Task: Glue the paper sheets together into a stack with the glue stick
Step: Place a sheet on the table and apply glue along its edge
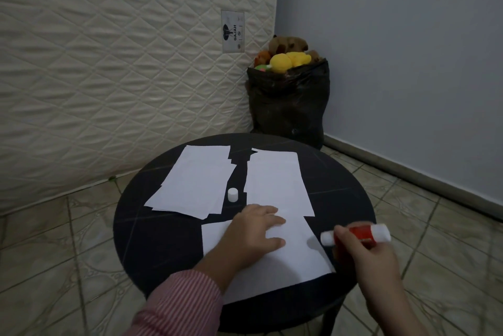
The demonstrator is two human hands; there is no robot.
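Head view is showing the left hand point(254, 229) lying flat, pinning the flimsy near sheet point(272, 262) at six o'clock; the right hand point(364, 254) is gripping the rigid glue stick point(356, 235) mid-barrel at four o'clock.

Hidden, cropped and blurred parts

The right hand point(373, 256) covered the middle of the motion-blurred glue stick point(362, 235); its glue end was too smeared to make out. The left hand point(253, 235) hid part of the near sheet point(285, 267). Both forearms ran off the bottom edge, and the mattress label point(233, 31)'s small print was illegible.
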